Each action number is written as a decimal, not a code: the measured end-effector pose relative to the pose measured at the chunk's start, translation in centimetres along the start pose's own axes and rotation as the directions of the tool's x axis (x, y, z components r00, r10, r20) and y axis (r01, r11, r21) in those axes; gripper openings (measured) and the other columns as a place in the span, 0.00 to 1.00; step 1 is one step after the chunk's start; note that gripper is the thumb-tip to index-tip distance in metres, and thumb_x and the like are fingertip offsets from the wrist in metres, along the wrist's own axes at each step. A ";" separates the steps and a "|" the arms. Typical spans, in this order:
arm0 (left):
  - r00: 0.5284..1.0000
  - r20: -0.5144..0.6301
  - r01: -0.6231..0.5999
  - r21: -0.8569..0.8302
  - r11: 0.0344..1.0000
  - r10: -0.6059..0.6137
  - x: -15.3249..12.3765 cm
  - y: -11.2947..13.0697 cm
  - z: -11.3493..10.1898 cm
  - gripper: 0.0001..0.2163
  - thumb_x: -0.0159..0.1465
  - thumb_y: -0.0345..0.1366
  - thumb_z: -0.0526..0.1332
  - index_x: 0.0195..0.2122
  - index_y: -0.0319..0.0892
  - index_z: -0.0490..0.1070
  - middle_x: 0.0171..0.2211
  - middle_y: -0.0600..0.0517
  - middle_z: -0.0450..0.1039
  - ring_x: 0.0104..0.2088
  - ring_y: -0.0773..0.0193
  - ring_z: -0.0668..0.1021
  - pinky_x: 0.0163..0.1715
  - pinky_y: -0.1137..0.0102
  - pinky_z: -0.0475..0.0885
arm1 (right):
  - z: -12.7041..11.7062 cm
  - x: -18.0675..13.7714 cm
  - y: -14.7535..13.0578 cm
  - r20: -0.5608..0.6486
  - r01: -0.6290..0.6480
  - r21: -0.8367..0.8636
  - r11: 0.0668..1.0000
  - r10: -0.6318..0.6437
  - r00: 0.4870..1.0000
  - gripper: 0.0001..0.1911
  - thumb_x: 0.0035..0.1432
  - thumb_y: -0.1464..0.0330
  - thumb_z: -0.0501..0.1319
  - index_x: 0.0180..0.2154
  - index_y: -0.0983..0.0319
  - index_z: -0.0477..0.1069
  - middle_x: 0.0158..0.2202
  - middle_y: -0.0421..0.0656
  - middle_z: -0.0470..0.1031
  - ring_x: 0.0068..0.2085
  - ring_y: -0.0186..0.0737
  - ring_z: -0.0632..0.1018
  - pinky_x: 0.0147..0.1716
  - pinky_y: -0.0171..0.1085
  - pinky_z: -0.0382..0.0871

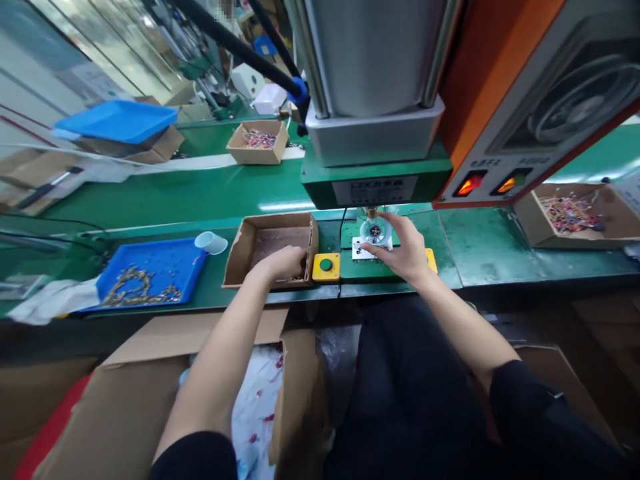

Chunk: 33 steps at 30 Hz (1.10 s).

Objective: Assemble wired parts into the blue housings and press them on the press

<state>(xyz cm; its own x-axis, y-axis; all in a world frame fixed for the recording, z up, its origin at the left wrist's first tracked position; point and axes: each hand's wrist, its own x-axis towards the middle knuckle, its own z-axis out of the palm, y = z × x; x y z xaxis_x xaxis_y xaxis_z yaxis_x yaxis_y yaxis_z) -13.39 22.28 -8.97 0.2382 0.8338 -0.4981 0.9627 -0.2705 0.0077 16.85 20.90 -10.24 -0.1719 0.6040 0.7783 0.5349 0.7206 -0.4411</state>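
Note:
My left hand (289, 263) reaches into the front right corner of a low cardboard box (235, 257). Its fingers are curled closed, and what they hold, if anything, is hidden. My right hand (406, 250) is under the press head, thumb and forefinger curved around the edge of a clear round part (383, 233). This part has a dark centre and sits at a small white metal plate (357, 249) on the green press base (367, 269). A brass-coloured press tip (371, 213) is just above it.
A yellow button box (327, 267) stands between my hands. To the left are a blue tray (145, 253) of small metal pieces and a pale blue cup (211, 243). Boxes of coloured wires (575, 213) stand right and behind. The grey press cylinder (375, 60) and orange control box (500, 87) loom overhead.

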 end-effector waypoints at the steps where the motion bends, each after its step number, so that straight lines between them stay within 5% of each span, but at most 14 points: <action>1: 1.000 -0.001 -0.001 0.005 1.000 0.001 0.0 0.0 -0.1 0.13 0.56 0.29 0.62 0.39 0.42 0.84 0.43 0.39 0.85 0.43 0.47 0.85 0.38 0.67 0.74 | 0.0 -0.1 0.0 0.010 -0.013 -0.008 1.000 0.013 1.000 0.31 0.64 0.49 0.68 0.61 0.57 0.68 0.53 0.49 0.80 0.53 0.51 0.81 0.53 0.50 0.79; 8: 1.000 0.004 -0.006 -0.087 0.996 0.007 -1.3 -0.2 -0.5 0.12 0.60 0.34 0.61 0.43 0.45 0.82 0.43 0.44 0.85 0.44 0.51 0.85 0.41 0.67 0.75 | 0.3 0.3 0.0 0.008 -0.047 -0.088 0.995 0.048 0.999 0.30 0.64 0.48 0.68 0.58 0.59 0.70 0.50 0.52 0.80 0.51 0.53 0.81 0.52 0.52 0.79; 13: 0.992 0.022 0.123 0.008 0.992 -0.123 -1.7 0.5 -0.2 0.11 0.61 0.38 0.63 0.40 0.44 0.84 0.44 0.37 0.85 0.45 0.41 0.85 0.42 0.59 0.77 | 0.3 0.3 -0.6 0.110 -0.150 -0.234 0.961 0.180 0.978 0.31 0.63 0.45 0.68 0.55 0.62 0.71 0.44 0.51 0.81 0.44 0.53 0.82 0.44 0.48 0.78; 21: 0.999 -0.010 -0.033 -0.015 0.999 0.033 -2.3 0.4 -1.1 0.12 0.60 0.29 0.61 0.40 0.44 0.84 0.43 0.42 0.86 0.43 0.51 0.86 0.41 0.68 0.76 | -0.1 -1.8 -1.2 0.166 -0.212 -0.350 0.913 0.283 0.945 0.31 0.64 0.46 0.67 0.56 0.63 0.72 0.45 0.53 0.82 0.48 0.56 0.82 0.47 0.48 0.74; 24: 0.983 -0.179 -0.062 -0.095 0.994 0.044 -4.0 0.5 -0.7 0.13 0.65 0.32 0.59 0.42 0.46 0.84 0.45 0.45 0.86 0.45 0.51 0.86 0.45 0.66 0.77 | -2.8 -4.7 0.1 0.148 -0.171 -0.315 0.934 0.227 0.963 0.25 0.68 0.52 0.65 0.58 0.61 0.72 0.52 0.53 0.80 0.55 0.56 0.80 0.54 0.52 0.73; 28: 0.836 -0.548 -0.102 -0.214 0.972 -0.032 -5.1 2.7 1.8 0.16 0.72 0.38 0.55 0.49 0.46 0.84 0.51 0.44 0.84 0.51 0.51 0.84 0.55 0.64 0.76 | -5.5 -9.0 2.7 -0.012 -0.176 -0.212 0.961 0.177 0.984 0.12 0.71 0.60 0.60 0.48 0.60 0.77 0.47 0.51 0.81 0.50 0.50 0.80 0.52 0.49 0.76; 30: 0.801 -0.598 -0.091 -0.186 0.978 -0.039 -5.1 4.4 3.0 0.16 0.73 0.38 0.55 0.50 0.46 0.83 0.51 0.44 0.84 0.52 0.51 0.83 0.56 0.64 0.75 | -5.8 -10.2 3.5 -0.061 -0.195 -0.179 0.964 0.187 0.980 0.11 0.72 0.61 0.60 0.44 0.60 0.77 0.43 0.49 0.81 0.47 0.48 0.80 0.49 0.47 0.77; 33: 0.821 -0.569 -0.042 -0.121 0.992 -0.035 -5.0 6.4 3.6 0.16 0.74 0.38 0.54 0.50 0.48 0.83 0.51 0.45 0.84 0.53 0.51 0.83 0.54 0.64 0.75 | -5.2 -10.7 3.9 -0.094 -0.203 -0.209 0.957 0.187 0.978 0.10 0.72 0.61 0.60 0.41 0.59 0.76 0.42 0.49 0.79 0.45 0.46 0.79 0.47 0.45 0.77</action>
<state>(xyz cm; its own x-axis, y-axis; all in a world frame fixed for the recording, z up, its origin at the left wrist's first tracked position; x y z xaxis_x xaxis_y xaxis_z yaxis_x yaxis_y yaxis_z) -8.92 14.61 -9.55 0.2354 0.9682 0.0842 0.9603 -0.2451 0.1335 25.13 15.45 -17.98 0.0099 0.6932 0.7207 0.7192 0.4958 -0.4868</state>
